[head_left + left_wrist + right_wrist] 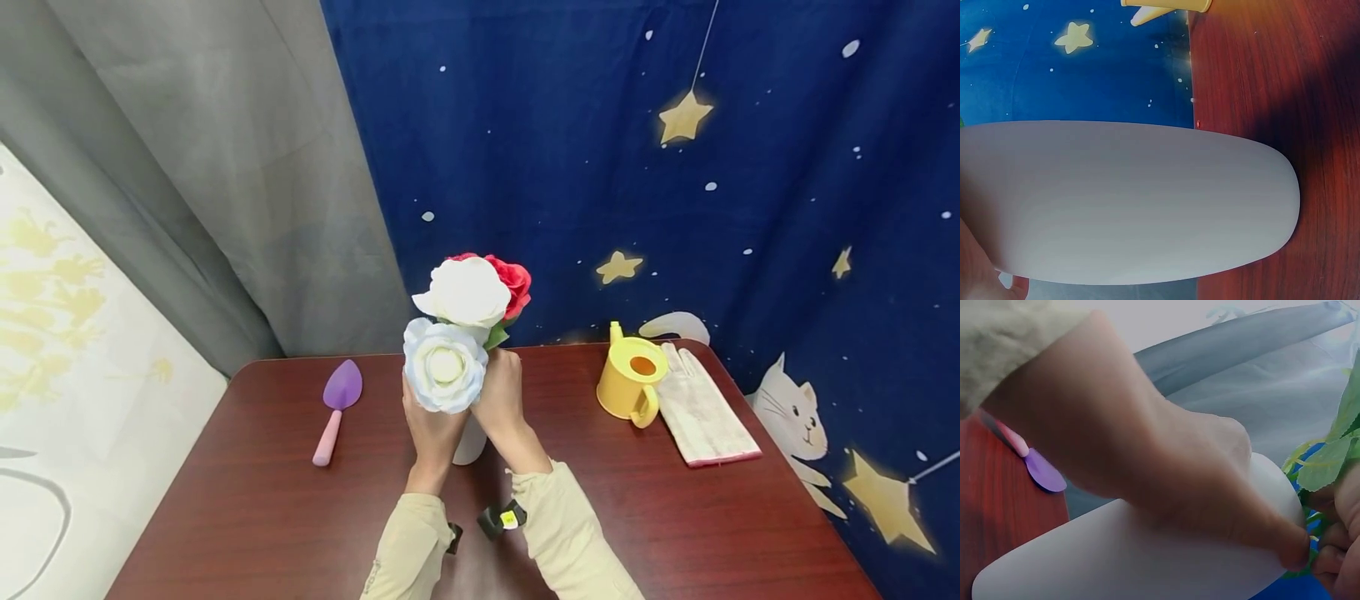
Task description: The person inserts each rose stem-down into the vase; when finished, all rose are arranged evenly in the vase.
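A white vase (470,443) stands on the table, its smooth side filling much of the left wrist view. My left hand (437,425) grips it near the top, as the right wrist view also shows. Above the mouth, a pale blue flower (445,364), a white flower (470,292) and a red flower (516,287) are bunched together. The fingers of my right hand (501,398) curl around green stems at the vase's mouth, beside leaves (1327,465). The blooms hide parts of both hands and the vase's opening in the head view.
On the reddish-brown table (247,500), a trowel (342,387) with a purple blade and pink handle lies at left. To the right are a yellow watering can (622,383) and white gloves (705,412). Grey and blue curtains hang behind the far edge.
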Demonstrator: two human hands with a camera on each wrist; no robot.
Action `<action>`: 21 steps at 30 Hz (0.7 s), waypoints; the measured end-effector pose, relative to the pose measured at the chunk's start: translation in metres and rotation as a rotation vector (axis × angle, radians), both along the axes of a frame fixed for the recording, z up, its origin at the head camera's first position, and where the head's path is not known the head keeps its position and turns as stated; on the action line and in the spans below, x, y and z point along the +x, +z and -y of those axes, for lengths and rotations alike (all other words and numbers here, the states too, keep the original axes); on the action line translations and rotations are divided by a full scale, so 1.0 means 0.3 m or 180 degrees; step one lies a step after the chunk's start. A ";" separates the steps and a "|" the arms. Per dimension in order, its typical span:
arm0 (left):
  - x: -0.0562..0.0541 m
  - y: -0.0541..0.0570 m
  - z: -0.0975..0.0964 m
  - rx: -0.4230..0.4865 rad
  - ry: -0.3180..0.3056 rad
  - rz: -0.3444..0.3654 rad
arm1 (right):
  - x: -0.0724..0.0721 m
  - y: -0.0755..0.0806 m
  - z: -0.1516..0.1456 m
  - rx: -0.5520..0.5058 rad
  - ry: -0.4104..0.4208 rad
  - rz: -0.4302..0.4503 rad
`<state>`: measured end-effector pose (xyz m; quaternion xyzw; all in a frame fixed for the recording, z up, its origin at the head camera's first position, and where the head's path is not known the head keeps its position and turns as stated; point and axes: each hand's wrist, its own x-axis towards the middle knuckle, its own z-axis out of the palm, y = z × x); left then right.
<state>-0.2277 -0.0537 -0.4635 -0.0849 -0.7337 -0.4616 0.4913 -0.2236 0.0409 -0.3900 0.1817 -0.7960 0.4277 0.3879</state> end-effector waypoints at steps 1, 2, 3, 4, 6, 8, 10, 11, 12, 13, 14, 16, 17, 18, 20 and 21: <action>-0.003 -0.002 0.002 0.0001 -0.0007 -0.0008 | 0.000 -0.001 0.000 -0.0016 0.0015 -0.0018; -0.005 -0.003 0.004 0.0016 -0.0020 -0.0001 | -0.001 -0.003 0.000 -0.0031 0.0032 -0.0037; -0.007 -0.005 0.006 0.0025 -0.0022 -0.0008 | -0.003 -0.004 0.001 -0.0018 0.0029 -0.0044; -0.009 -0.007 0.007 0.0033 -0.0032 -0.0025 | -0.004 -0.005 0.002 -0.0009 0.0019 -0.0049; -0.009 -0.013 0.008 0.0044 -0.0032 -0.0055 | -0.004 -0.011 0.005 -0.0026 0.0028 -0.0040; -0.007 -0.018 0.007 0.0108 -0.0093 -0.0091 | 0.001 -0.022 0.005 -0.0074 0.0021 0.0003; -0.004 -0.021 0.004 0.0125 -0.0136 -0.0116 | 0.012 -0.039 -0.002 -0.0277 0.0018 0.0054; -0.003 -0.022 0.002 0.0104 -0.0124 -0.0115 | 0.022 -0.048 -0.008 -0.0426 0.0038 0.0089; -0.003 -0.020 0.000 0.0078 -0.0127 -0.0126 | 0.032 -0.059 -0.017 -0.0598 0.0066 0.0135; -0.003 -0.018 -0.001 0.0057 -0.0117 -0.0111 | 0.044 -0.069 -0.028 -0.0764 0.0107 0.0178; -0.003 -0.016 -0.002 0.0014 -0.0083 -0.0091 | 0.057 -0.081 -0.041 -0.0943 0.0149 0.0228; -0.004 -0.008 -0.003 -0.0035 -0.0017 -0.0062 | 0.085 -0.101 -0.074 -0.1235 0.0274 0.0329; -0.005 -0.005 -0.003 -0.0031 0.0000 -0.0036 | 0.104 -0.105 -0.092 -0.1324 0.0318 0.0402; -0.004 0.000 -0.003 0.0007 -0.0020 -0.0018 | 0.121 -0.110 -0.111 -0.1384 0.0359 0.0473; -0.003 0.006 0.000 0.0082 -0.0053 0.0041 | 0.153 -0.120 -0.152 -0.1425 0.0389 0.0633; -0.001 0.010 0.001 0.0114 -0.0079 0.0072 | 0.167 -0.124 -0.173 -0.1425 0.0389 0.0703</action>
